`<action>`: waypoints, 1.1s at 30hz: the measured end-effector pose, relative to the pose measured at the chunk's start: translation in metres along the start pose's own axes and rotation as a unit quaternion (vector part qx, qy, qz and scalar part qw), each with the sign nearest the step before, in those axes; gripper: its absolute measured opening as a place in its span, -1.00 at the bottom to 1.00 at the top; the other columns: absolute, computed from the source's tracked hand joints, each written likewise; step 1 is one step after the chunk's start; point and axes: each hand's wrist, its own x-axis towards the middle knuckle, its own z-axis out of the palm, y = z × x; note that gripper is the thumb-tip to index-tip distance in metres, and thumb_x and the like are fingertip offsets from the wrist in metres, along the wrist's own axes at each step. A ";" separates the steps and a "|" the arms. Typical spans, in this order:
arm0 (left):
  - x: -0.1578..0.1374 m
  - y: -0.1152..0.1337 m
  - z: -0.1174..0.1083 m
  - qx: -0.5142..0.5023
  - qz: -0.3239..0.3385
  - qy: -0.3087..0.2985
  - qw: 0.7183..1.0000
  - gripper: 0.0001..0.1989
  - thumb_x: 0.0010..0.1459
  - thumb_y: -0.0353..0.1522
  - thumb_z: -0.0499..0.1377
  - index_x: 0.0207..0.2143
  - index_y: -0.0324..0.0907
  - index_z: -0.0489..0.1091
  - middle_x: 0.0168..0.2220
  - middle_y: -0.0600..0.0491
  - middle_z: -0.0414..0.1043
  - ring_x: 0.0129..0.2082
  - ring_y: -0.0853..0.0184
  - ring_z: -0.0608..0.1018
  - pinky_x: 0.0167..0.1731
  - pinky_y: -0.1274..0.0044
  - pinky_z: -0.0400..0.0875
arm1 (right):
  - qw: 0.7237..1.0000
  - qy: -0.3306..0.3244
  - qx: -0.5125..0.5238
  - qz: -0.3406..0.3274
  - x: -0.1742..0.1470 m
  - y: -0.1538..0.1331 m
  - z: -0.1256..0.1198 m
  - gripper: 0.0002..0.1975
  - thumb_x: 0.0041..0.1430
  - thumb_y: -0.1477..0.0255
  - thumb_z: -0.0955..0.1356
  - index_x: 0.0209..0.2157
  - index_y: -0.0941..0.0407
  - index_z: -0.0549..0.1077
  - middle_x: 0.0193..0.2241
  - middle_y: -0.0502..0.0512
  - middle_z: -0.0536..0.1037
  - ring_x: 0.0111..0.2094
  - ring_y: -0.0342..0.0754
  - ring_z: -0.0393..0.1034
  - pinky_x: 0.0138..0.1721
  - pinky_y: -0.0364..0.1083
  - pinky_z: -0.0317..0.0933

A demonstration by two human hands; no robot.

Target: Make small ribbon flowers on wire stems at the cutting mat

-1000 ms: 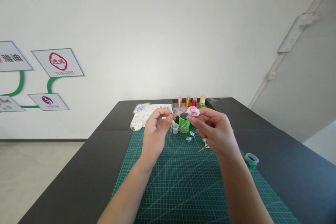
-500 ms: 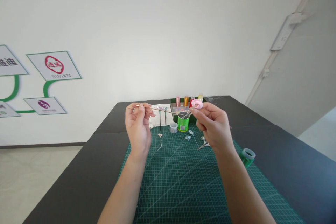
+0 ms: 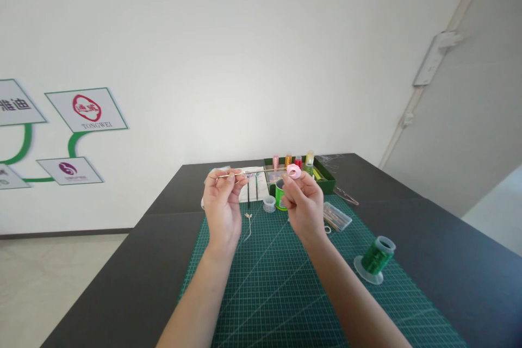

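My left hand (image 3: pixel 224 201) is closed in a pinch on a thin, straight, light-brown stick (image 3: pixel 261 171). The stick runs nearly level to the right, and its far end reaches the pink piece. With thumb and fingers pinched together, my right hand (image 3: pixel 304 198) holds up this small, soft-looking pink ring-shaped piece (image 3: pixel 294 171), which has a hole in it. Whether the stick's tip touches the piece or passes behind it, I cannot tell. Behind my right hand stands a green can (image 3: pixel 279 194), partly covered. A small clear round tub (image 3: pixel 269 204) is beside it.
A green cutting mat (image 3: pixel 277 288) lies on the black table (image 3: pixel 163 239). On it are a green thread spool (image 3: pixel 375 258), a clear case of thin sticks (image 3: pixel 337 216) and a small pale flower on a stem (image 3: pixel 248 223). Behind are brushes on a white cloth (image 3: pixel 263 190) and a dark green box (image 3: pixel 328 184) with coloured spools.
My right hand has moved left with the pink piece, closer to my left hand. The stick has swung up from the can's mouth to the pink piece. The view has shifted slightly.
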 end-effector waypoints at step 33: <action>-0.009 -0.007 0.009 0.051 -0.053 -0.055 0.996 -0.75 0.03 -0.38 0.40 -0.30 -0.19 0.38 -0.42 0.11 0.53 -0.51 0.48 0.54 -0.41 0.63 0.47 | 0.995 0.060 0.002 -0.084 0.004 -0.023 -0.005 -0.70 0.10 0.28 0.51 -0.41 0.05 0.31 -0.63 -0.22 0.02 -0.65 -0.26 -0.24 -0.70 -0.18 -0.26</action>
